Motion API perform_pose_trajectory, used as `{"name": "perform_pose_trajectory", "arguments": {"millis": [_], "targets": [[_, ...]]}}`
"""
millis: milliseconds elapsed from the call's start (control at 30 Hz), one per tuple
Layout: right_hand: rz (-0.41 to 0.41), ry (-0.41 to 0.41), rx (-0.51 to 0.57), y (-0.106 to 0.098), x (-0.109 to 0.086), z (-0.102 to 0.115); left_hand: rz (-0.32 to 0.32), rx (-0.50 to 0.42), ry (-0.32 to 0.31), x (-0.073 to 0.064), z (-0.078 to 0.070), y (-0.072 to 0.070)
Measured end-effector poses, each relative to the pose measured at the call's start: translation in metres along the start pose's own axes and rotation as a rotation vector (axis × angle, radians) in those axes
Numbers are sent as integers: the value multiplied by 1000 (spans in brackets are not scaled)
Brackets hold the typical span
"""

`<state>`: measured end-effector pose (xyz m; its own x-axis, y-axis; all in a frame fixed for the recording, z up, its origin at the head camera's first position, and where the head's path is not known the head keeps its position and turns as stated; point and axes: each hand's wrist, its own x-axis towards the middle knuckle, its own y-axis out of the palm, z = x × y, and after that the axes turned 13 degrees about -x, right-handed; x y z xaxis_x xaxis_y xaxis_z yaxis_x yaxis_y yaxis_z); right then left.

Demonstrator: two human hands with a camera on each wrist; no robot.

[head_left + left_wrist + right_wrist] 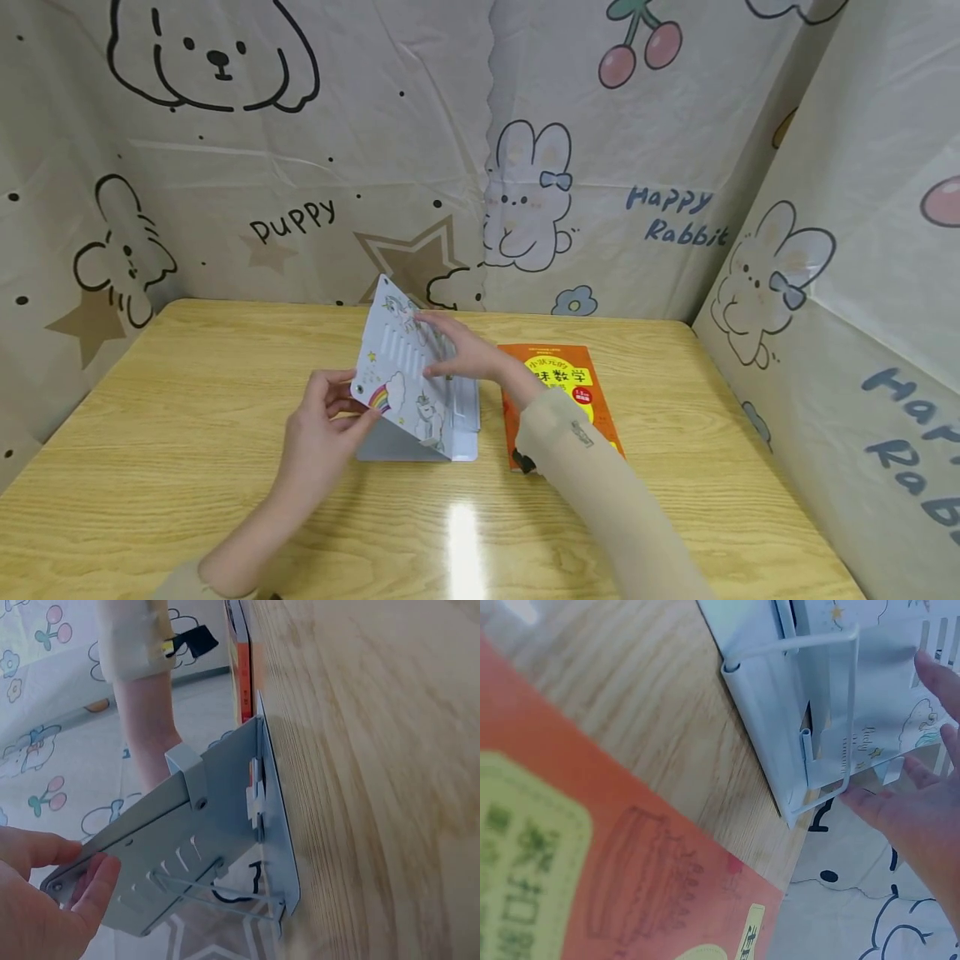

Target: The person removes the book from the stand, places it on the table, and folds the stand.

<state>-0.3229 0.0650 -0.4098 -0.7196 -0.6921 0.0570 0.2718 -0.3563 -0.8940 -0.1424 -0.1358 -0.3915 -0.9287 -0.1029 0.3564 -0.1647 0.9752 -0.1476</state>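
A pale metal book stand (384, 354) with unicorn and rainbow pictures stands on the table, its panel raised at a slant above a flat base. My left hand (322, 429) pinches the panel's near left corner between thumb and fingers, also seen in the left wrist view (45, 900). Across the panel's right side reaches my right hand (472, 354), fingers spread and touching it. In the right wrist view, that hand (930, 814) is at the panel's edge, close to a wire support (851, 712) rising from the base.
An orange book (600, 400) with a yellow title patch lies right of the stand, partly under my right forearm. Patterned cloth (420, 150) hangs behind the wooden table (187, 400) and along its sides.
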Motion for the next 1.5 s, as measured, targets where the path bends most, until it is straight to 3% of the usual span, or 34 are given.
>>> {"name": "perform_pose_trajectory", "arguments": {"millis": [367,667,867,1100,1267,1500], "targets": [[-61,133,154,-2,-25,22,10,-48,31,2,5,-9],[-142,143,272,1,-52,42,-10,-163,36,2,5,-10],[-231,206,374,-1,-76,57,-16,-197,17,2,2,-9],[-308,224,460,-3,-100,72,-5,-220,47,5,-1,-7],[-309,223,556,0,-111,80,13,-235,63,7,-4,-4],[-283,235,607,4,-120,88,36,-245,80,10,-9,3]]}}
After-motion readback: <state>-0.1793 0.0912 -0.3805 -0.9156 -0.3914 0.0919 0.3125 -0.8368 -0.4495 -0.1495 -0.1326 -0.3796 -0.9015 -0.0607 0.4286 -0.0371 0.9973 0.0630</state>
